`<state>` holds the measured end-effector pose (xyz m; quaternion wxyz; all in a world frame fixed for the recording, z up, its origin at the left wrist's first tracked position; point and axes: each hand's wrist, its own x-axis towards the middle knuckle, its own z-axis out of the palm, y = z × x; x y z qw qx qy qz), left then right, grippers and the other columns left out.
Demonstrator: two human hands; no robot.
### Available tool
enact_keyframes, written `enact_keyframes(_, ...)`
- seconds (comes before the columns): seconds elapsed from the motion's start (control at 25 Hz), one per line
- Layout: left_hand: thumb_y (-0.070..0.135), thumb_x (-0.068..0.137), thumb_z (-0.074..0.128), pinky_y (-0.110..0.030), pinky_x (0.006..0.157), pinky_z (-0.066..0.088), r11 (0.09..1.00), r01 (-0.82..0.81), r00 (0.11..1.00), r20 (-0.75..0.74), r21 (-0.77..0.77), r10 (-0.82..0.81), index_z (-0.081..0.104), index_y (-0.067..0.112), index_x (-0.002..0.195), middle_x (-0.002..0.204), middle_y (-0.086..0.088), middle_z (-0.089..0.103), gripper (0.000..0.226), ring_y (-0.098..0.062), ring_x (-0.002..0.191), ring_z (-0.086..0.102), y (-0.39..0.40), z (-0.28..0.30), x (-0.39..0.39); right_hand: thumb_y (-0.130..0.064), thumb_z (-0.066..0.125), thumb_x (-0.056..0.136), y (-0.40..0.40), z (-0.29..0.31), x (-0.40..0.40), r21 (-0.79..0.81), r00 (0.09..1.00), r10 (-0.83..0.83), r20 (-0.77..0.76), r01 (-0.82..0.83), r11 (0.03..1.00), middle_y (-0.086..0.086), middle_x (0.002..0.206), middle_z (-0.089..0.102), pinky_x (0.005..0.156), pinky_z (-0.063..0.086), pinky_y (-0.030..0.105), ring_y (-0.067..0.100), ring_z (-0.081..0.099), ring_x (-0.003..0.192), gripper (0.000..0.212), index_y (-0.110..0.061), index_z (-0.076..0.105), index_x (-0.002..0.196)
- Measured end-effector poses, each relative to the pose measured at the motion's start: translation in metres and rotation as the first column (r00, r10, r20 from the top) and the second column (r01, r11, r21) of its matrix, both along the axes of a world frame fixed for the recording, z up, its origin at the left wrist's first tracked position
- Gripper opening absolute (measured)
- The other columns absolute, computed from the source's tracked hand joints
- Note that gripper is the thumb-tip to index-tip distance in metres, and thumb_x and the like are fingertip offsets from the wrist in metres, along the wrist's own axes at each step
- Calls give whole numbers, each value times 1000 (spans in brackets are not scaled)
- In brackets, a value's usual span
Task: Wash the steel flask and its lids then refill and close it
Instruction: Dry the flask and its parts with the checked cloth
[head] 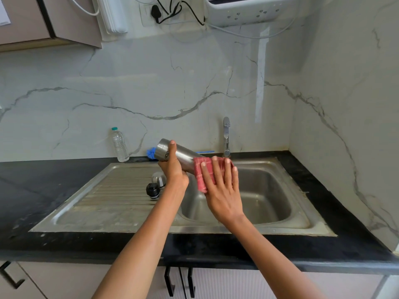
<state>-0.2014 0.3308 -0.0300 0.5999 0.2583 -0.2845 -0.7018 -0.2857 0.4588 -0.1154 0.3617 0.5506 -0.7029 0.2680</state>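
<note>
**Steel flask wiped over the sink basin**

Head view: the steel flask [179,155] is held tilted above the sink [280,214], near the frame's centre, its far end raised toward 10 o'clock. It is gripped around the upper body by the left hand [173,169], thumb curled over the top. A red checked cloth [203,175] is pressed against its lower part by the spread fingers of the right hand [222,188]. The two lids, a steel cup lid [159,178] and a black stopper [152,190], lie on the drainboard at 8 o'clock of the flask. The flask is judged rigid, light while empty and slippery when wet; a firm mid-body grip seems safest.

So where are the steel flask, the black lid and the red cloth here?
steel flask [183,155], head view, bare middle of its body.
black lid [152,189], head view, its top.
red cloth [199,178], head view, its left part.
</note>
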Motion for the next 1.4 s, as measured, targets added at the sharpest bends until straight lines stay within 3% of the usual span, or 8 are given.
enact_keyframes(0.16,45,68,90,-48,94,59,998,11,1000,-12,-69,-12,59,9,132,106,-5,69,79,-25,103,69,2,-1,-1,-80,34,92,1,45,-14,115,894,-41,446,-12,993,14,122,68,106,45,46,38,59,123,77,-21,56,136)
enact_keyframes(0.28,47,73,86,-46,91,58,991,80,997,3,-105,-81,62,13,126,101,-6,67,67,-25,98,69,0,-4,3,-89,43,81,8,70,-25,-6,378,158,912,-372,928,9,81,76,85,59,48,33,74,82,73,-21,68,83)
enact_keyframes(0.44,48,81,80,-50,93,58,984,144,989,46,-105,-140,61,17,120,101,-9,66,54,-26,96,68,3,-6,4,-77,55,86,20,63,-30,-205,-185,114,976,-611,765,25,102,75,86,60,47,44,73,98,80,-4,67,117)
enact_keyframes(0.52,48,81,81,-49,92,58,988,129,990,77,-90,-122,63,18,117,99,-7,67,50,-26,96,68,6,-4,3,-73,54,89,19,58,-29,-190,-120,146,982,-603,775,23,100,76,85,61,46,41,74,95,78,-2,66,117)
enact_keyframes(0.8,46,77,86,-43,84,60,985,-158,979,138,68,147,54,22,113,108,-2,69,53,-23,98,70,6,-6,-5,-55,71,86,-2,-8,-8,100,926,203,318,-246,964,17,145,45,106,46,46,32,50,126,106,-17,8,163)
enact_keyframes(1.0,46,79,83,-37,76,59,976,-156,978,161,151,132,52,17,126,107,-4,66,63,-21,91,68,6,-10,2,-59,81,73,2,7,-14,123,914,87,396,-147,981,5,125,58,81,58,44,29,62,105,108,-26,25,160)
enact_keyframes(1.16,48,77,83,-45,87,61,997,-53,995,86,52,48,60,16,126,107,-8,70,62,-29,101,71,-1,-10,10,-62,85,67,12,34,-20,156,587,125,800,-406,901,-5,83,74,89,57,42,17,70,83,60,-24,64,108)
enact_keyframes(1.4,65,73,77,-39,76,60,972,188,982,38,-144,-185,59,3,137,111,-14,69,91,-27,95,71,0,-13,18,-35,76,89,24,28,-21,-404,-408,154,900,-648,646,27,109,72,83,63,39,30,72,92,52,-2,59,125)
